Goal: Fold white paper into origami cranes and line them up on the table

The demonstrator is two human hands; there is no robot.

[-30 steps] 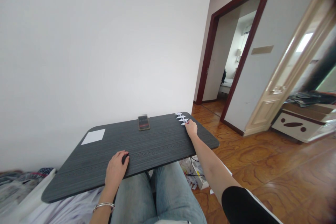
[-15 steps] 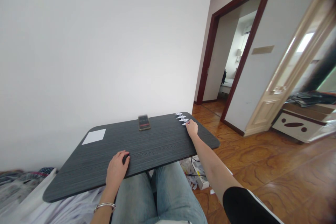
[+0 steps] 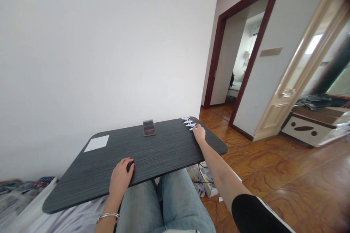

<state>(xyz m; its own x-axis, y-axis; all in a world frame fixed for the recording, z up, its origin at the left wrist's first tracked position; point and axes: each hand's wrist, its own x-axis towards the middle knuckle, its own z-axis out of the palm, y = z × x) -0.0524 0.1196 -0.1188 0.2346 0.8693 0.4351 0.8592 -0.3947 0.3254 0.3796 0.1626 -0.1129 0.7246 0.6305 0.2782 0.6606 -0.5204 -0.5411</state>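
Holds the left grip (image 3: pixel 120 174) low and close in, back upward. Has its fingers (image 3: pixel 124 161) curled forward and to the right, and the thumb (image 3: pixel 132 169) bowed opposite them. Has the left wrist (image 3: pixel 112 204) and left forearm (image 3: pixel 105 226) slanting steeply down behind that grip. Holds the right grip (image 3: pixel 199 133) farther forward, well to the right of the left one. Has the right fingertips (image 3: pixel 195 127) close together in a pinch, too small to make out fully. Holds the right forearm (image 3: pixel 217 165) outstretched, slanting back and outward from the right wrist (image 3: pixel 202 143). Has both thighs (image 3: pixel 179 200) below and between the two grips.
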